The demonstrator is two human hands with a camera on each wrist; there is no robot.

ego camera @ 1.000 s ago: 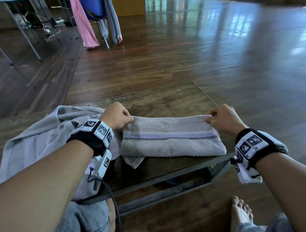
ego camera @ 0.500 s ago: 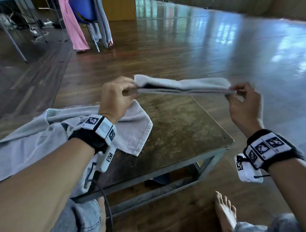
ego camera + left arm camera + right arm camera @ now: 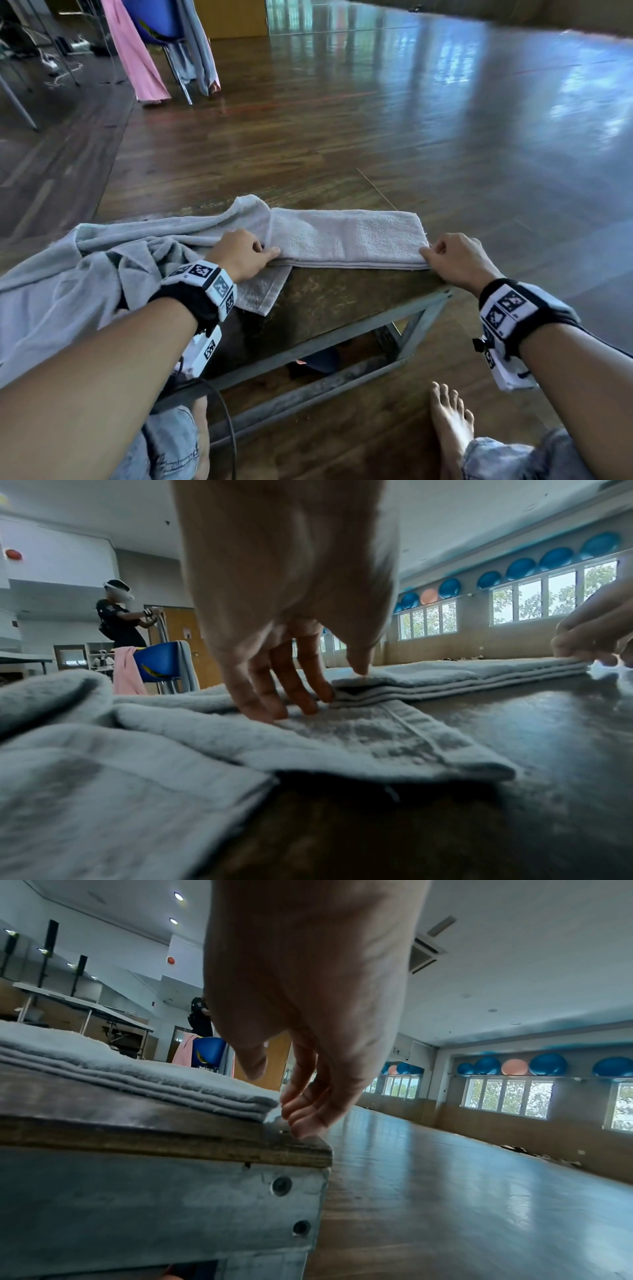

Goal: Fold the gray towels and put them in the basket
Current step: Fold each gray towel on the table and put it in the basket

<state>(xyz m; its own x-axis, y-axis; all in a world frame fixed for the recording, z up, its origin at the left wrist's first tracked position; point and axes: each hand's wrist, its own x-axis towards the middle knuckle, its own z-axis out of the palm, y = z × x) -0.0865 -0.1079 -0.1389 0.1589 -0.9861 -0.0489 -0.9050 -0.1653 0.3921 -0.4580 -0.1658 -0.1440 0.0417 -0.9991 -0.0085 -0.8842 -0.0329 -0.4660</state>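
Towel-folding under way at a low wooden table. One gray towel, folded into a long narrow strip of several layers, lies along the tabletop's far edge, its right end at the right corner. Left hand at the strip's left end: thumb on top, fingers curled down against the layered edge and resting on the unfolded towels, heaped over the table's left side. Right hand at the right end, fingers loosely curled beside the corner of the layers; whether it pinches the cloth or only touches it, cannot tell. No basket in view. Step in hand looks like setting the lengthwise fold flat. Next move probably calls for bringing one end over to the other, edges matched, without dragging the heap's corner lying beneath the left end.
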